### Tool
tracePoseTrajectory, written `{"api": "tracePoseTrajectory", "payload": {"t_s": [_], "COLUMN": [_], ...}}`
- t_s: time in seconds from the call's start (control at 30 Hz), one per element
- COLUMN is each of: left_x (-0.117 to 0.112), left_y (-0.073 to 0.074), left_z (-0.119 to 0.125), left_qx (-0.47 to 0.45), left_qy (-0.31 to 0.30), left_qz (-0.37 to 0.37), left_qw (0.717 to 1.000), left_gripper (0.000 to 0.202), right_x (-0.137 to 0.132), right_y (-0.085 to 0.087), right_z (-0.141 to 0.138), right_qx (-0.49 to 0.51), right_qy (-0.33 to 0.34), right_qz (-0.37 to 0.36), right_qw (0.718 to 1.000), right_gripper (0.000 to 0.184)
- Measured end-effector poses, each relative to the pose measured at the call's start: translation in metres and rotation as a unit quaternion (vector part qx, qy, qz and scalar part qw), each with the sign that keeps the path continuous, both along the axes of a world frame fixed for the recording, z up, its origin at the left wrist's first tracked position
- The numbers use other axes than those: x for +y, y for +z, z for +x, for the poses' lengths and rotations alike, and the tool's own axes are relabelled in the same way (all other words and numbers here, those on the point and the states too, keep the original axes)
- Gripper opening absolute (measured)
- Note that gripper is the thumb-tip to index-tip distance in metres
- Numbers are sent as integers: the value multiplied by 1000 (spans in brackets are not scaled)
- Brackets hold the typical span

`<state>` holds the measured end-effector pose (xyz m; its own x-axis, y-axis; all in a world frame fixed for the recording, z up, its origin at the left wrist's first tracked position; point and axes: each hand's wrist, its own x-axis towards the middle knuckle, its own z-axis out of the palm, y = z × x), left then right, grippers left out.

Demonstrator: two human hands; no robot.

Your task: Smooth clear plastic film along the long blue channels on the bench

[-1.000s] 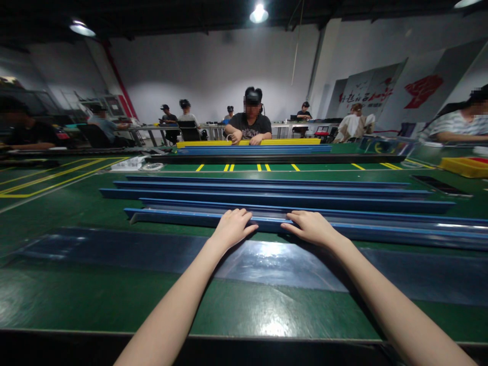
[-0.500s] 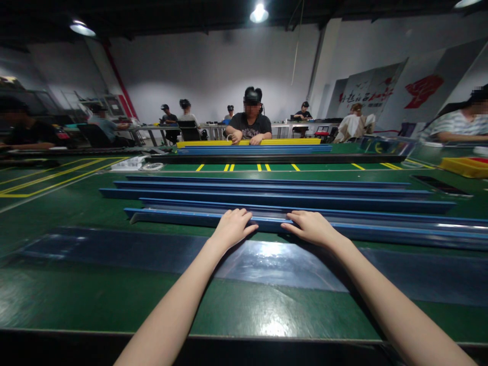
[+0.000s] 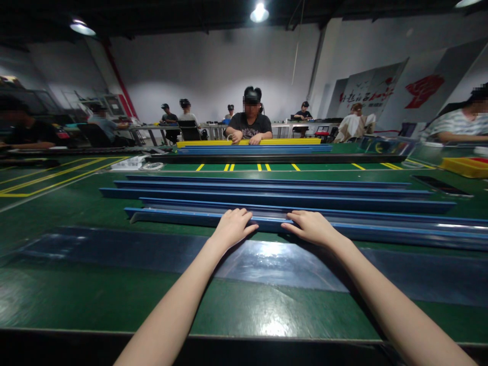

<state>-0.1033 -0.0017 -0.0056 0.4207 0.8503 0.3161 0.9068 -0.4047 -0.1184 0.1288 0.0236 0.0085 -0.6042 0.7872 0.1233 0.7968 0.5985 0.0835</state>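
Note:
A long blue plastic channel (image 3: 183, 215) lies across the green tabletop in front of me, its open side up. My left hand (image 3: 235, 225) bends its fingers over the near wall, with the thumb along the outer face. A short gap to the right, my right hand (image 3: 307, 225) holds the same wall in the same way, thumb pointing left. Both sets of fingertips are partly hidden inside the channel. Nearer to me, under my forearms, a clear flat plastic strip (image 3: 267, 262) lies on the table and reflects the lamp.
Behind the channel lie more blue channels (image 3: 267, 195), side by side. Farther off are a black rail (image 3: 282, 159), a yellow rail (image 3: 297, 142) and a person (image 3: 253, 122) handling it. A phone (image 3: 442, 186) and a yellow tray (image 3: 463, 166) are at right.

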Motion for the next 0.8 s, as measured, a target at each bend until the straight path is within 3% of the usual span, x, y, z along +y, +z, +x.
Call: {"api": "tracePoseTrajectory", "payload": {"t_s": [0.8], "left_x": [1], "left_y": [-2], "left_z": [0], "left_qx": [1], "left_qy": [-4], "left_qz": [15], "left_qw": [1000], "left_gripper": [29], "right_x": [-1], "right_y": [0], "right_z": [0], "right_qx": [-11], "right_qy": [-4], "right_qz": [30], "right_qw": [999], "right_gripper": [49]}}
